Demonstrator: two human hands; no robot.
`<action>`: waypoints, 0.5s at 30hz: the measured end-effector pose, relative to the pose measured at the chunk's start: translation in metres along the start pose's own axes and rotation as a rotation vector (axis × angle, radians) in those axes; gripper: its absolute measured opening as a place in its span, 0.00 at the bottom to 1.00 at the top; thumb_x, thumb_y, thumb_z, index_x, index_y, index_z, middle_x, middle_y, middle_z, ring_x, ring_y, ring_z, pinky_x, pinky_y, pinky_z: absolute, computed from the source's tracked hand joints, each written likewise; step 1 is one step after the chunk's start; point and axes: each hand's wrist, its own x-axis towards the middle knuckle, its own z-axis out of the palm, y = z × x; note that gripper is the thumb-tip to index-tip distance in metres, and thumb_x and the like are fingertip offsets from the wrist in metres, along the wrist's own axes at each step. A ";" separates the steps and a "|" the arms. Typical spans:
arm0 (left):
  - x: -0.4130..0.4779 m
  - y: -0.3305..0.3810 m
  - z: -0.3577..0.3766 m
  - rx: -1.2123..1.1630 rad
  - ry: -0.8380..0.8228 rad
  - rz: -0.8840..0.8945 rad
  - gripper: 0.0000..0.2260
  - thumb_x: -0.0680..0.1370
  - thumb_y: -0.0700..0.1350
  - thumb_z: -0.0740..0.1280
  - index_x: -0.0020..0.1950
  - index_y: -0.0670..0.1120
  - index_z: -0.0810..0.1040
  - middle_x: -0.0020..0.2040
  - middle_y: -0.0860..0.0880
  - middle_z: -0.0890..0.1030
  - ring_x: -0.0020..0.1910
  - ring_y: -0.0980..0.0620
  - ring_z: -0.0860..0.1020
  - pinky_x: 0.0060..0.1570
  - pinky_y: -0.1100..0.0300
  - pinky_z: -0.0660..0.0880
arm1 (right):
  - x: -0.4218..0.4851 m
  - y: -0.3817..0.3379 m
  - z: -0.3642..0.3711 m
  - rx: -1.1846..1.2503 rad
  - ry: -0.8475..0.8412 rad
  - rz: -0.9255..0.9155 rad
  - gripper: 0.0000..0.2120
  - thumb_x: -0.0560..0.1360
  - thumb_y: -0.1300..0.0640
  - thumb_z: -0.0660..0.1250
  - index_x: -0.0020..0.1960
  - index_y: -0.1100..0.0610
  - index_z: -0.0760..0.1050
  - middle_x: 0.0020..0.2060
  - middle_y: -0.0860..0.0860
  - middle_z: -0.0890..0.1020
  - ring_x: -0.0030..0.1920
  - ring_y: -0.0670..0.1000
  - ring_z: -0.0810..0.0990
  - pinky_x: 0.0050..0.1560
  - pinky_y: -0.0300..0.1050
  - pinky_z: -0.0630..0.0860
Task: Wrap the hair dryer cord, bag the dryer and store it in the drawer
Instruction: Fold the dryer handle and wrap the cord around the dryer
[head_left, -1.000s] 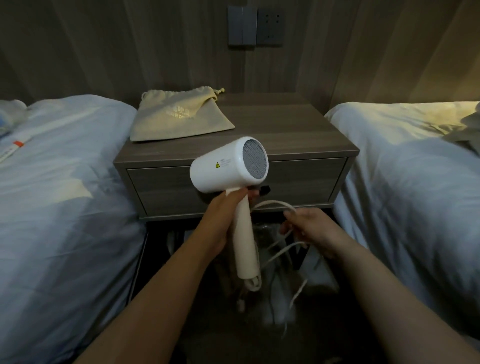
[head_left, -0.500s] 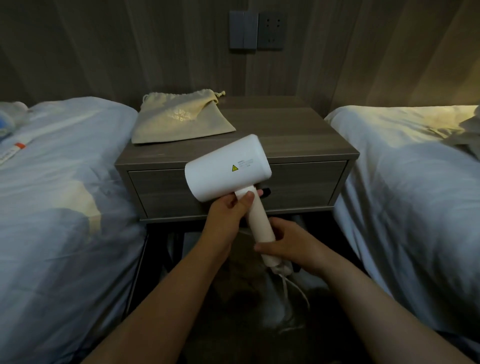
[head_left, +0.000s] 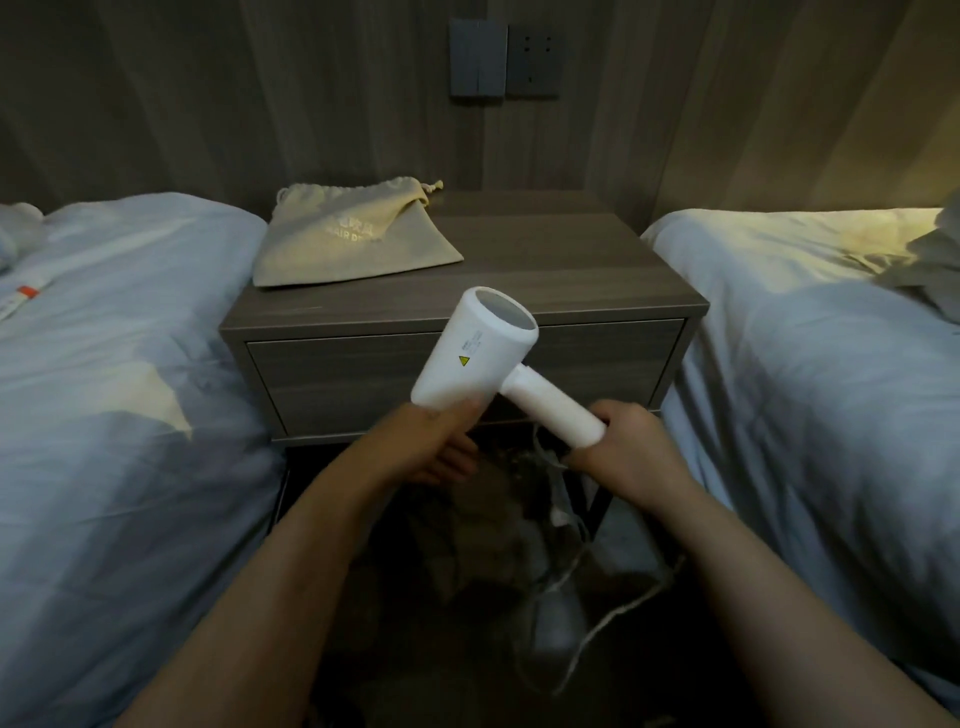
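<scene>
The white hair dryer (head_left: 478, 358) is held in the air in front of the shut drawer (head_left: 353, 379), barrel tilted up and handle pointing down to the right. My right hand (head_left: 631, 452) grips the end of the handle. My left hand (head_left: 431, 447) sits under the barrel's lower end, thumb touching it and fingers stretched out beneath. The white cord (head_left: 621, 618) hangs loose from the handle to the dark floor. A beige drawstring bag (head_left: 353, 239) lies flat on the back left of the nightstand top (head_left: 571, 270).
A bed with pale bedding (head_left: 114, 415) flanks the nightstand on the left, another bed (head_left: 831, 389) on the right. A small tube with an orange band (head_left: 21, 299) lies on the left bed. A switch and socket plate (head_left: 504, 57) are on the wall above.
The dryer has turned so its handle points right and its barrel tilts up. My left hand slid from the handle to the barrel's lower end. My right hand now grips the handle's end.
</scene>
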 end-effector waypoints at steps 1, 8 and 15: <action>0.000 0.001 -0.008 0.003 0.129 0.060 0.21 0.76 0.60 0.60 0.39 0.43 0.81 0.34 0.46 0.84 0.35 0.51 0.83 0.47 0.53 0.78 | 0.001 0.001 -0.004 -0.013 0.006 0.010 0.14 0.63 0.55 0.73 0.48 0.55 0.77 0.39 0.52 0.78 0.40 0.53 0.77 0.38 0.43 0.71; 0.005 -0.003 -0.020 0.000 0.204 0.445 0.21 0.75 0.44 0.67 0.67 0.48 0.69 0.57 0.51 0.76 0.52 0.59 0.77 0.48 0.67 0.72 | 0.001 0.006 -0.036 0.137 -0.235 -0.026 0.11 0.64 0.64 0.70 0.46 0.55 0.78 0.32 0.50 0.77 0.25 0.44 0.75 0.24 0.36 0.68; 0.008 -0.006 -0.007 -0.141 0.065 0.253 0.29 0.74 0.46 0.67 0.72 0.53 0.60 0.58 0.47 0.74 0.50 0.52 0.76 0.44 0.57 0.76 | -0.003 0.007 -0.037 0.105 -0.419 -0.183 0.32 0.64 0.64 0.74 0.64 0.46 0.69 0.49 0.48 0.80 0.49 0.47 0.80 0.40 0.36 0.78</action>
